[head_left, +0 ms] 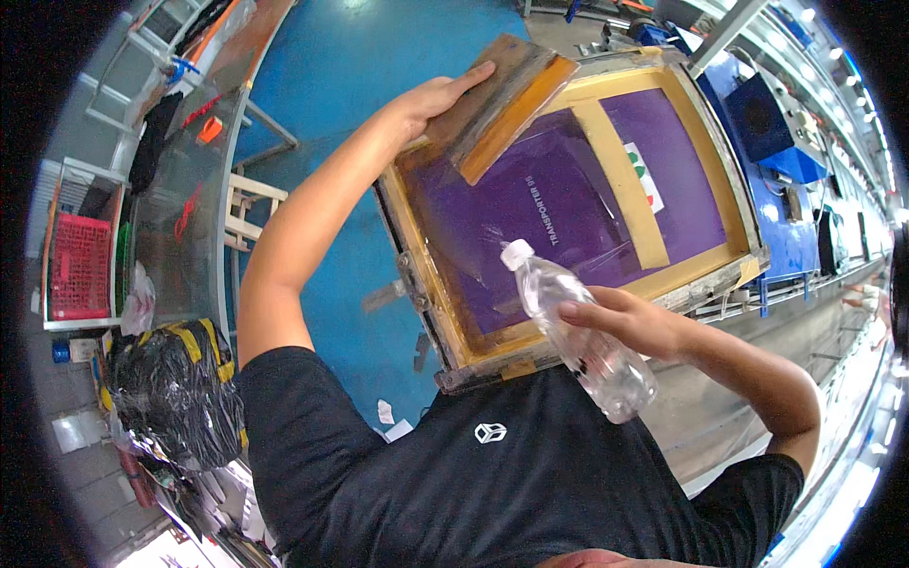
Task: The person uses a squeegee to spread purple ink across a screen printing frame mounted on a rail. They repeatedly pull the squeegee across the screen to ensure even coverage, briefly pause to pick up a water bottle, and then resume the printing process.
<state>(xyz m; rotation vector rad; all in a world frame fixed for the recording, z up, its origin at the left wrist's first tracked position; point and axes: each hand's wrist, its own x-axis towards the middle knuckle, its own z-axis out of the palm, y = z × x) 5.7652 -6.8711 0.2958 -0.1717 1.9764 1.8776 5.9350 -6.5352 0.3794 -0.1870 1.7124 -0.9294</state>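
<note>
My left hand (437, 102) grips a wooden squeegee (492, 90) with an amber blade, held tilted over the far left corner of a screen-printing frame (568, 355). In my right hand (630, 324) is a clear plastic bottle (540, 284) with a white cap, its neck pointing away and to the left over the frame's near part. Purple mesh (492, 208) fills the frame, bordered by yellowish tape. A strip of yellow tape (620, 189) crosses the mesh, and a small white patch (646, 175) with green and red marks lies beside that strip.
A blue machine (772, 123) stands beyond the frame on the right. Far left is a table (185, 189) with a red basket (83, 265) beside it. A bundle in black plastic (170, 398) with yellow-black tape sits at the lower left. Blue floor (331, 180) runs between.
</note>
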